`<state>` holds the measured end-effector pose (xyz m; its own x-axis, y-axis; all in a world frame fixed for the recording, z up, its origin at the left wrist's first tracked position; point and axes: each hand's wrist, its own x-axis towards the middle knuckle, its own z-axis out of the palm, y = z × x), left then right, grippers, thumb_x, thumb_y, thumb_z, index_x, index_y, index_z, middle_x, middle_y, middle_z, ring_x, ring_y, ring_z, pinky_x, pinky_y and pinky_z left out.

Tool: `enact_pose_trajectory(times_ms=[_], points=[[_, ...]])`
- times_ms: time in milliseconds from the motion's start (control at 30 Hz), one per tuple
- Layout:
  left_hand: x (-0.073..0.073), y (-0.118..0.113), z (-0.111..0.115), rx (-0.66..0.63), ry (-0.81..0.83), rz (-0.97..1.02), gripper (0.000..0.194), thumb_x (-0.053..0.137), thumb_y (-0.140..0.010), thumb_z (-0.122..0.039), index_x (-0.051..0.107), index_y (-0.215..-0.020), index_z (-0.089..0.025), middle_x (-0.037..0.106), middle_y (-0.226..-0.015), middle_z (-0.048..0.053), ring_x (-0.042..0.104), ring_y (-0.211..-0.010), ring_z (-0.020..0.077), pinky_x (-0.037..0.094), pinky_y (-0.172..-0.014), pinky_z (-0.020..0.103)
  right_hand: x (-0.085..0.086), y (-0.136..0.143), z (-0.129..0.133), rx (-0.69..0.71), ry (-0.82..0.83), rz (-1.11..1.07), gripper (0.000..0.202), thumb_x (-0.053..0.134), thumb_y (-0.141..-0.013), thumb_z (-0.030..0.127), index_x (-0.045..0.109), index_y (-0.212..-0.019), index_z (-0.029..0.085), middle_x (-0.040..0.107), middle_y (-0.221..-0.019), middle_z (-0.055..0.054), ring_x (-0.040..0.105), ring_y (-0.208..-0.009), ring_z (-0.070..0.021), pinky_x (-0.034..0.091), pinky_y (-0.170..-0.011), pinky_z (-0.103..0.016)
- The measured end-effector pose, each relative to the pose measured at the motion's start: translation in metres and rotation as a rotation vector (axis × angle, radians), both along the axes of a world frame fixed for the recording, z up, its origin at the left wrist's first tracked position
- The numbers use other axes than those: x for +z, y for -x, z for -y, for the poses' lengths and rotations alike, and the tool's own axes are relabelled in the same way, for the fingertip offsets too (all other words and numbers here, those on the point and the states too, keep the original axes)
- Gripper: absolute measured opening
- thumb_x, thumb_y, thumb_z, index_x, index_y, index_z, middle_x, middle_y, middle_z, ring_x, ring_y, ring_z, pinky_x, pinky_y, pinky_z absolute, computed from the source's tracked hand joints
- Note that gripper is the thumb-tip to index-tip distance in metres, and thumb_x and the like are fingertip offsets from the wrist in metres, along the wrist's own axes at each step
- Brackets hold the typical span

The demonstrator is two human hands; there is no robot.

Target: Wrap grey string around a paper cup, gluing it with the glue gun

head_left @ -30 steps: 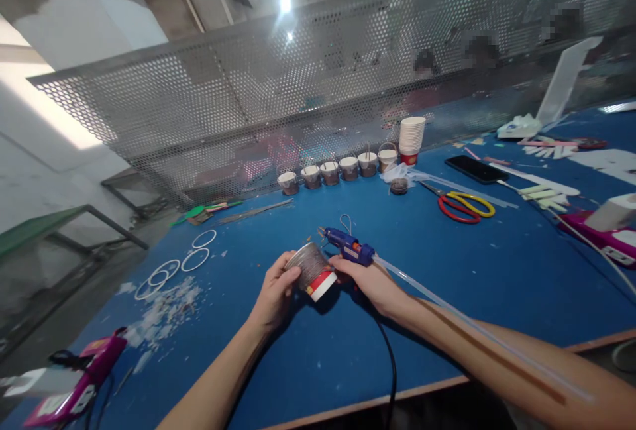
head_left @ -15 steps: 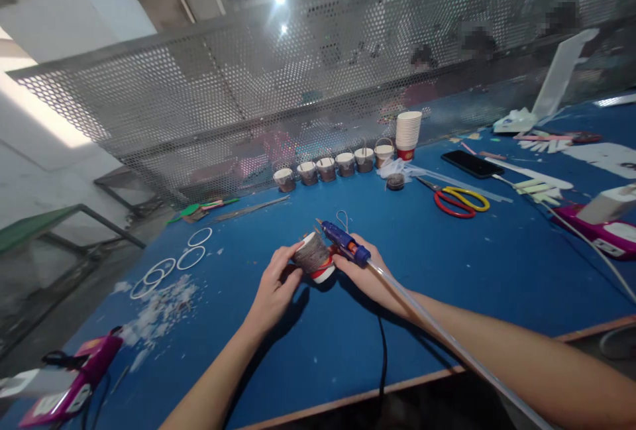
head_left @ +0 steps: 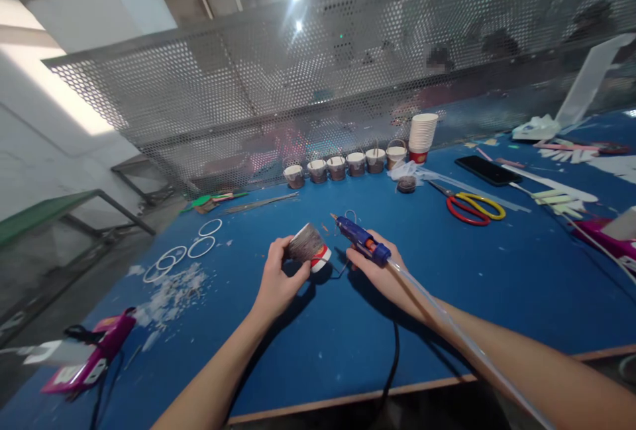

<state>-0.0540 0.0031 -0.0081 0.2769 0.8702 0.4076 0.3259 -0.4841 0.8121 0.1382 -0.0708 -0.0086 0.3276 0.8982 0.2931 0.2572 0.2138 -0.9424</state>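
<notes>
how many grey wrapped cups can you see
7: one wrapped cup tilted in the left hand, and six cups standing in a row along the mesh screen, left of the cup stack. None looks hidden.

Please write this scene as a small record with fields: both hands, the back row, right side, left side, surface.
left hand: grips a tilted paper cup, partly wrapped in grey-brown cord
right hand: holds a blue hot-glue gun with a clear glue stick, nozzle apart from the cup
back row: six wrapped cups, then a stack of paper cups
right side: scissors with red and yellow handles, black smartphone
left side: white rings, magenta power strip
surface: blue table
</notes>
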Motion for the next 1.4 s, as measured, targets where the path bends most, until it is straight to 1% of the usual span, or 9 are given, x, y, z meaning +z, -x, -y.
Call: enact_pose_trajectory(times_ms=[100,267,567,733,900,1000,1100,1267,1400], points=[[-0.001,0.002,-0.003,0.044,-0.062,0.017,0.037,0.067,-0.069,-0.027,0.054,-0.104,-0.023,0.053,-0.1,0.004,0.055,-0.094,0.0201,0.045,-0.088,0.035,0.006,-0.001,0.006,0.049,0.019,0.083,0.018,0.057,-0.078,0.034,0.05,-0.067,0.022,0.049,-0.053,0.005,0.045,-0.048,-0.012,0.037,-0.049,-0.025],[0.0,0.004,-0.007,0.099,-0.128,-0.019,0.033,0.065,-0.071,-0.029,0.053,-0.101,-0.021,0.053,-0.095,0.003,0.054,-0.088,0.0192,0.045,-0.083,0.034,0.004,0.004,0.01,0.149,0.039,0.205,0.022,0.056,-0.079,0.038,0.049,-0.065,0.024,0.05,-0.054,0.002,0.044,-0.047,-0.0136,0.035,-0.048,-0.028],[-0.008,0.005,-0.012,0.105,-0.307,-0.111,0.03,0.062,-0.074,-0.027,0.052,-0.101,-0.021,0.054,-0.091,0.003,0.053,-0.085,0.019,0.048,-0.076,0.034,-0.006,0.009,0.009,0.144,-0.014,0.387,0.024,0.056,-0.08,0.036,0.05,-0.062,0.021,0.052,-0.051,0.002,0.043,-0.043,-0.0103,0.032,-0.046,-0.024],[-0.01,0.007,-0.013,0.102,-0.35,-0.142,0.029,0.062,-0.075,-0.026,0.051,-0.102,-0.021,0.053,-0.091,0.003,0.053,-0.084,0.0189,0.048,-0.075,0.034,-0.01,0.01,0.007,0.136,-0.027,0.437,0.024,0.056,-0.08,0.036,0.051,-0.062,0.021,0.054,-0.052,0.001,0.044,-0.044,-0.0103,0.032,-0.048,-0.024],[-0.012,0.007,-0.014,0.096,-0.33,-0.132,0.03,0.061,-0.075,-0.027,0.049,-0.103,-0.021,0.051,-0.092,0.003,0.052,-0.085,0.0184,0.048,-0.077,0.034,-0.009,0.009,0.008,0.106,0.004,0.424,0.027,0.055,-0.081,0.038,0.052,-0.061,0.021,0.053,-0.051,0.0,0.043,-0.044,-0.0111,0.032,-0.047,-0.025],[-0.011,0.007,-0.013,0.081,-0.302,-0.121,0.031,0.062,-0.075,-0.027,0.05,-0.103,-0.021,0.051,-0.092,0.002,0.053,-0.085,0.0177,0.047,-0.078,0.033,-0.007,0.009,0.01,0.123,0.004,0.436,0.027,0.055,-0.081,0.037,0.052,-0.06,0.02,0.054,-0.052,0.0,0.043,-0.044,-0.0109,0.032,-0.049,-0.025],[-0.009,0.007,-0.012,0.056,-0.252,-0.103,0.029,0.061,-0.075,-0.028,0.051,-0.101,-0.021,0.052,-0.093,0.002,0.054,-0.086,0.0175,0.047,-0.08,0.033,-0.005,0.008,0.009,0.137,0.016,0.442,0.028,0.054,-0.081,0.038,0.052,-0.06,0.02,0.054,-0.053,0.0,0.043,-0.045,-0.011,0.033,-0.05,-0.026],[-0.003,0.008,-0.011,0.017,-0.142,-0.056,0.028,0.061,-0.073,-0.028,0.052,-0.099,-0.021,0.053,-0.094,0.002,0.056,-0.088,0.0174,0.047,-0.083,0.033,0.0,0.006,0.009,0.137,0.051,0.341,0.028,0.053,-0.081,0.04,0.051,-0.06,0.022,0.054,-0.054,0.0,0.044,-0.047,-0.0125,0.034,-0.048,-0.026],[0.0,0.007,-0.011,-0.002,-0.108,-0.02,0.028,0.062,-0.071,-0.028,0.051,-0.096,-0.021,0.053,-0.094,0.002,0.056,-0.088,0.0175,0.047,-0.083,0.033,0.002,0.006,0.011,0.158,0.064,0.316,0.028,0.054,-0.081,0.04,0.049,-0.058,0.024,0.052,-0.053,-0.001,0.044,-0.047,-0.014,0.034,-0.048,-0.028]])
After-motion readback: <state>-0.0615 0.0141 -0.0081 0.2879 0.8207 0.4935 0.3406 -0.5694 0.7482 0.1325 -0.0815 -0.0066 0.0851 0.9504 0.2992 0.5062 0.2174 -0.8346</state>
